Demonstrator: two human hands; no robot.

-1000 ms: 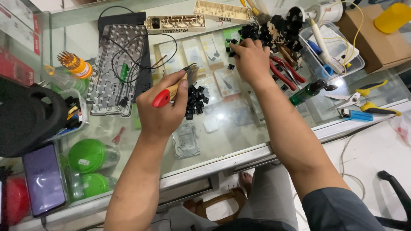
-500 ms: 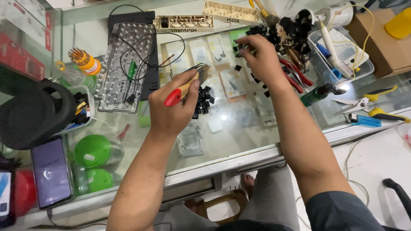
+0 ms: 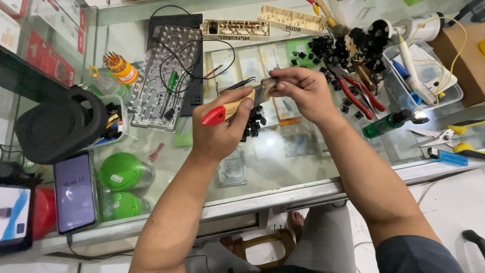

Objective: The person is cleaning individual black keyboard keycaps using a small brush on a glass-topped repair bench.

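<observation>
The left hand (image 3: 222, 129) is wrapped around a wooden-handled brush (image 3: 230, 107) with a red end, while the right hand (image 3: 303, 93) pinches its far tip above the black keycaps (image 3: 253, 120).

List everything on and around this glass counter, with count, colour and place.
brush: one, wooden handle with red tip, in left hand
key caps: small pile, black, under the hands
keyboard frame: one, clear, back left
cable: one, black, looped over keyboard frame
pliers: one, red handles, right of the hands
bottle: one, green, right
speaker: one, black, far left
phone: one, dark, front left
tub: one, clear, back right
screwdriver set: one, orange, back left
left hand: grips the brush handle
right hand: pinches at the brush head
</observation>
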